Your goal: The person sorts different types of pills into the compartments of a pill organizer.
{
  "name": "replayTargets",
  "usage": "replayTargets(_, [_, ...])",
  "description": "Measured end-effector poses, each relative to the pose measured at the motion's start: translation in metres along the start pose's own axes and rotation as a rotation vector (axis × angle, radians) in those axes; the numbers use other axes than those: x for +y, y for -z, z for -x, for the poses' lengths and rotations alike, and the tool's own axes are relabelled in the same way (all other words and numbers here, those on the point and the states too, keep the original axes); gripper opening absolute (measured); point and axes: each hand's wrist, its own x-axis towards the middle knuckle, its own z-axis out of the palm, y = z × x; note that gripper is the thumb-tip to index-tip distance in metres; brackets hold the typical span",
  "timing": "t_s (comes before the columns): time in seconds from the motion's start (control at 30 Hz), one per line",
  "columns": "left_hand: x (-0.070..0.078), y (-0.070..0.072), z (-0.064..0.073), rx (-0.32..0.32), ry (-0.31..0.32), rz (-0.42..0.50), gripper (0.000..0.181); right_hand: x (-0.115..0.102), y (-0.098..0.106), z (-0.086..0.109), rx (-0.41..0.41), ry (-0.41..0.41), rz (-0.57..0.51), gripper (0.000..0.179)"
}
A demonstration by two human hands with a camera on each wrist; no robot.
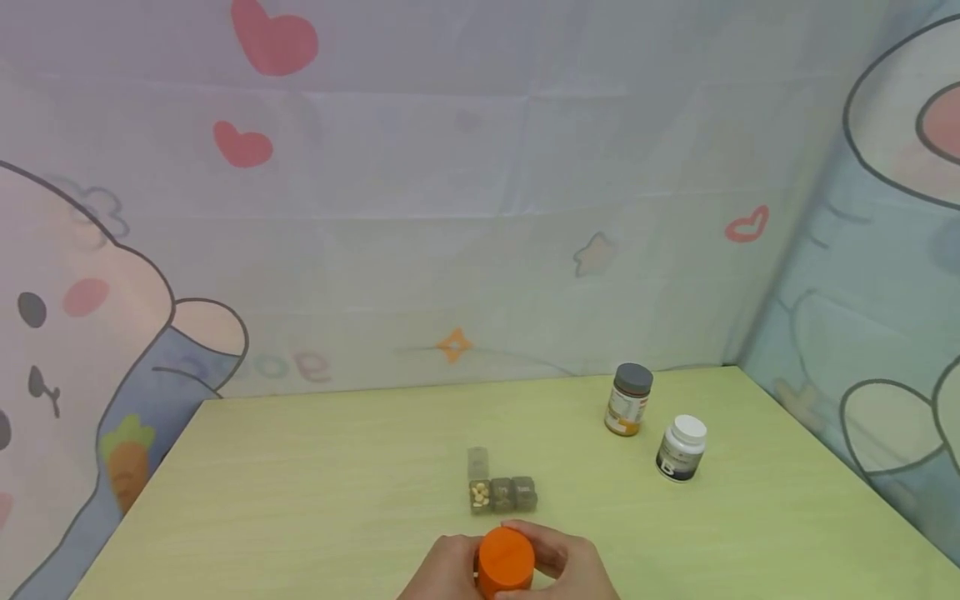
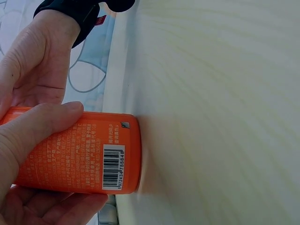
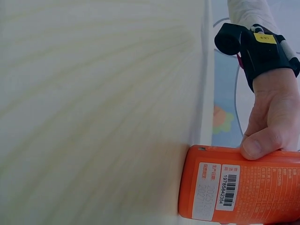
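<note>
An orange bottle stands upright on the table at the near edge of the head view. My left hand grips its body, with the thumb across the label and the fingers on the other side. My right hand holds the round orange lid at the top, fingers on the far side and thumb on the near side. Just beyond the hands lies a small pill organizer. One compartment stands open with pale tablets inside, its clear flap tipped back; the other two are closed.
A brown bottle with a dark grey cap stands at the back right. Nearer is a white bottle with a white cap. Behind the pale yellow table hangs a printed cloth, which also runs along the right side.
</note>
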Motion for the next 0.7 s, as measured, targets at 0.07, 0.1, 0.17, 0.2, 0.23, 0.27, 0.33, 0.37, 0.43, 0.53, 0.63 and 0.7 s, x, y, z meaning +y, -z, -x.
replayTargets(0.07, [-0.001, -0.001, -0.001, -0.006, -0.004, 0.005, 0.022, 0.001, 0.001, 0.000, -0.003, -0.008, 0.000, 0.077])
replayTargets(0.1, [-0.001, -0.001, -0.002, -0.009, -0.009, 0.007, 0.023, 0.001, 0.002, 0.000, -0.005, -0.013, 0.001, 0.077])
replayTargets(0.17, [-0.002, 0.000, -0.003, -0.033, -0.019, 0.039, 0.024, 0.001, 0.003, 0.000, -0.008, -0.021, -0.004, 0.076])
replayTargets(0.2, [-0.003, 0.000, -0.003, -0.057, -0.027, 0.067, 0.025, 0.001, 0.003, 0.000, -0.008, -0.024, -0.006, 0.075])
replayTargets(0.23, [-0.003, 0.001, -0.003, -0.083, -0.037, 0.096, 0.026, 0.001, 0.004, 0.000, -0.009, -0.023, -0.006, 0.074])
replayTargets(0.27, [-0.003, 0.002, -0.002, -0.109, -0.049, 0.110, 0.028, 0.002, 0.004, 0.000, -0.010, -0.019, -0.007, 0.072])
replayTargets(0.33, [-0.002, 0.006, -0.002, -0.166, -0.077, 0.122, 0.031, 0.002, 0.004, 0.000, -0.013, -0.006, -0.010, 0.069])
replayTargets(0.37, [-0.001, 0.009, -0.002, -0.195, -0.093, 0.115, 0.032, 0.003, 0.004, 0.000, -0.014, 0.000, -0.011, 0.067])
replayTargets(0.43, [0.002, 0.016, -0.004, -0.247, -0.123, 0.068, 0.031, 0.003, 0.004, -0.001, -0.023, 0.011, -0.015, 0.064])
replayTargets(0.53, [0.006, 0.031, -0.012, -0.305, -0.193, -0.067, 0.030, 0.002, 0.004, -0.001, -0.035, 0.019, -0.020, 0.063])
replayTargets(0.63, [0.011, 0.046, -0.023, -0.321, -0.242, -0.201, 0.037, 0.001, 0.003, -0.001, -0.045, 0.024, -0.015, 0.064])
replayTargets(0.7, [0.014, 0.054, -0.029, -0.296, -0.247, -0.268, 0.046, -0.001, 0.003, 0.000, -0.044, 0.028, -0.009, 0.064])
